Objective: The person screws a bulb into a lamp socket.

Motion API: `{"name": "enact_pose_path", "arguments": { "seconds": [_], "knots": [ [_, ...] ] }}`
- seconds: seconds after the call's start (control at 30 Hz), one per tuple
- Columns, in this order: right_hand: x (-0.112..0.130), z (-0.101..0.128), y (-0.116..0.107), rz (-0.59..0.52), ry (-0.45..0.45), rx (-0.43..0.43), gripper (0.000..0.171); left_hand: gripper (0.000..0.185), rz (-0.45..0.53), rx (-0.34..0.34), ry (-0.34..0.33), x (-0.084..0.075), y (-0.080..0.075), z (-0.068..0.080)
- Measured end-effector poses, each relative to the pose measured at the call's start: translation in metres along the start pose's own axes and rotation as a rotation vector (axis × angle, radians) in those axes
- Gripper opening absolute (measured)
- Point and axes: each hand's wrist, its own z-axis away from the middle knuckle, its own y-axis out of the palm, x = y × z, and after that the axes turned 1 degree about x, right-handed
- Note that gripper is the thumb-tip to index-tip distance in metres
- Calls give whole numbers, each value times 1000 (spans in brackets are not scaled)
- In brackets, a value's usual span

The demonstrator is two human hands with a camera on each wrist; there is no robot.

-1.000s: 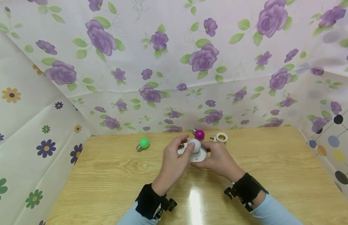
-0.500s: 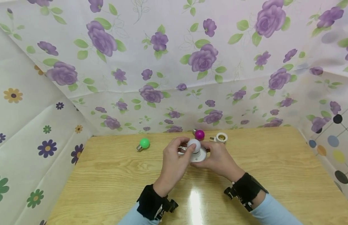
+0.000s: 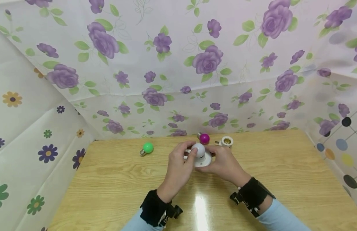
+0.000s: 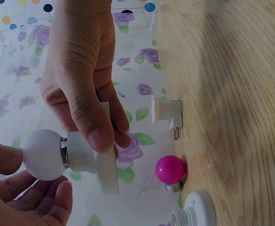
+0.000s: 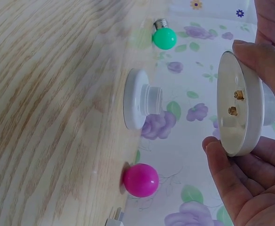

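Fingers of the left hand (image 3: 178, 165) have crept round the white bulb (image 3: 199, 149); its grip pinches the globe while the right hand (image 3: 224, 163) clasps the socket base (image 5: 238, 103) above the surface (image 3: 115, 179). Mid-twist, I'd say; next, regrip and turn.

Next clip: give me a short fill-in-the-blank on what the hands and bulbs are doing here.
1. The left hand pinches the ____ bulb.
2. The right hand holds the round white ____ that this bulb sits in.
3. The green bulb lies on the ____, touched by neither hand.

Missing words: white; lamp socket base; wooden table
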Motion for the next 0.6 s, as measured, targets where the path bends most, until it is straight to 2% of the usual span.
{"name": "enact_pose_path", "arguments": {
  "seconds": [0.27,0.43,0.6],
  "knots": [
    [-2,-1,2,-16,21,-1,58,29,-30,21,32,2,0,-2],
    [-3,-2,3,-20,2,-18,58,32,-3,32,38,2,-1,-3],
    [-5,-1,4,-2,-9,-24,61,36,10,-14,17,4,-1,-3]
  ]
}}
